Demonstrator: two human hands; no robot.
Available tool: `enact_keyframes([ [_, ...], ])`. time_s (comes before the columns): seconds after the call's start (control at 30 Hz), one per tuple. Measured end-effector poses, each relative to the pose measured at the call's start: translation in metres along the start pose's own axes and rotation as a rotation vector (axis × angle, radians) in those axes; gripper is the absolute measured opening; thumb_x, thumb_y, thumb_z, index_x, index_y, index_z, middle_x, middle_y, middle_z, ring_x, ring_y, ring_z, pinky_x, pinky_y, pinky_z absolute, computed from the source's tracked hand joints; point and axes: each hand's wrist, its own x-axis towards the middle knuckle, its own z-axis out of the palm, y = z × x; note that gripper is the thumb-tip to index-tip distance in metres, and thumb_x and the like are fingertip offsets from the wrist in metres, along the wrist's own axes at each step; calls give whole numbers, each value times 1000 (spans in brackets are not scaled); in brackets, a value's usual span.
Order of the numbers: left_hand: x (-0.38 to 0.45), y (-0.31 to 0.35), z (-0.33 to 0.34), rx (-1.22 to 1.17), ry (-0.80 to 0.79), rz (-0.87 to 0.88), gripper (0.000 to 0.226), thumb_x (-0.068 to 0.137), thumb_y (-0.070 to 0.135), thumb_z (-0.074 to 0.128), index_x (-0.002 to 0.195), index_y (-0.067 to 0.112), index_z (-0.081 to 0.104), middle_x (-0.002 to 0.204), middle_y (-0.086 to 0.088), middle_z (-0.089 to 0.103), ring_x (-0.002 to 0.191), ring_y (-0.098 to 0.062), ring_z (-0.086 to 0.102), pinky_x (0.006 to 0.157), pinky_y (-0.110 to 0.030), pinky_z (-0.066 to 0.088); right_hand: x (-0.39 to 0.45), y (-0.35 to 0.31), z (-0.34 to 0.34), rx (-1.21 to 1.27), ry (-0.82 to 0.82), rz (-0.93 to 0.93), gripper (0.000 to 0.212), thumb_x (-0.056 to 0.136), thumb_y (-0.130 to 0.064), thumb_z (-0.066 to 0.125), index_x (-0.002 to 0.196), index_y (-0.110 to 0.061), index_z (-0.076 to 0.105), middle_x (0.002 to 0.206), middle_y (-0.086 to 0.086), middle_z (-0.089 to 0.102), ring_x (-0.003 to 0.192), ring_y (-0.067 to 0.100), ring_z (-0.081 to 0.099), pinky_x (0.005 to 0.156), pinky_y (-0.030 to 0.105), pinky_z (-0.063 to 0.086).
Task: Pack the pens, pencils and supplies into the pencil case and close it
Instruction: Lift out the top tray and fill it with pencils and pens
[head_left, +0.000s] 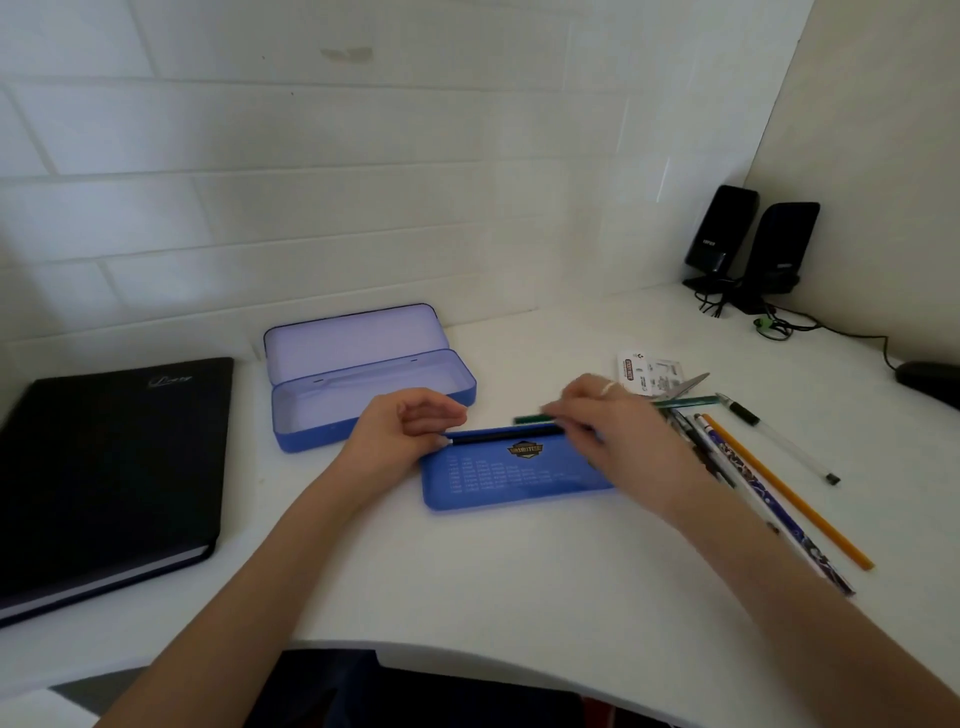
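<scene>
On the white desk (519, 582), our left hand (400, 431) pinches a black pen (504, 434) on the blue tray (509, 478); at 3 o'clock, our right hand (618, 441) blurs, grip unclear

— What sort of place is this?

— A study corner in a home or small office, I'd say. A white tabletop (519, 582) with a curved near edge sits in a corner of white tiled wall (311, 182).

— What points to study?

— A black hardcover notebook (104, 467) lies at the left. In the far right corner stand two small black desktop speakers (748, 244) with tangled cables (810, 325), and something dark that may be a computer mouse (930, 382) sits at the right edge.

— Anything else?

— Stationery: an open blue tin pencil case (374, 410) in the middle, and pencils and pens (769, 467) spread out on the right.
</scene>
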Motion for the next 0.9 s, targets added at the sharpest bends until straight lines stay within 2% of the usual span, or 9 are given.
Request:
enact_keyframes([
  [0.1,0,0,-2,-8,-5,-6,39,77,-21,59,88,16,68,97,-1,75,93,-11,71,75,-17,54,12,-19,21,69,-218,-80,32,88,-2,51,114,-13,67,110,5,63,96,16,57,79,15,37],
  [0.2,0,0,-3,-11,-24,-10,40,77,-22,57,90,14,68,98,-1,74,95,-10,71,76,-17,54,19,-26,35,112,-294,-51,33,90,-1,48,115,-13,67,117,5,63,106,18,56,86,13,33],
  [0.33,1,-1,-3,-13,-41,-29,43,78,-23,53,92,15,68,100,0,74,96,-9,70,77,-17,54,29,-31,41,157,-293,-28,27,89,-5,54,109,-13,69,112,6,67,103,19,59,93,23,41],
  [0.47,3,0,-3,10,-58,-27,43,78,-24,48,97,9,68,103,-5,73,97,-11,70,82,-19,54,36,-35,46,213,-263,-18,18,84,-3,60,96,-10,72,99,10,67,93,22,60,85,30,45],
  [0.6,0,1,1,19,-49,-6,26,80,-7,66,97,12,70,101,1,74,95,-9,70,80,-16,53,34,-28,48,124,-129,60,10,83,-13,64,90,-15,71,90,4,64,90,22,56,85,38,43],
  [0.7,-2,1,3,105,-72,-9,28,73,1,77,94,18,71,97,10,74,94,-1,69,77,-9,50,30,-10,39,38,-23,184,14,81,-26,68,95,-24,70,92,-4,64,93,17,55,88,38,40],
  [0.8,-2,1,4,166,-68,-1,30,75,-6,72,93,17,71,98,11,73,93,3,67,75,-6,49,24,5,31,39,-72,266,27,80,-33,69,107,-29,68,103,-6,66,101,15,54,94,39,40],
  [0.9,-2,3,4,196,-52,6,31,77,-10,68,93,17,70,98,7,73,94,1,68,79,-8,50,21,10,35,7,-106,298,24,81,-36,66,105,-32,67,95,-10,60,99,13,51,91,37,41],
])
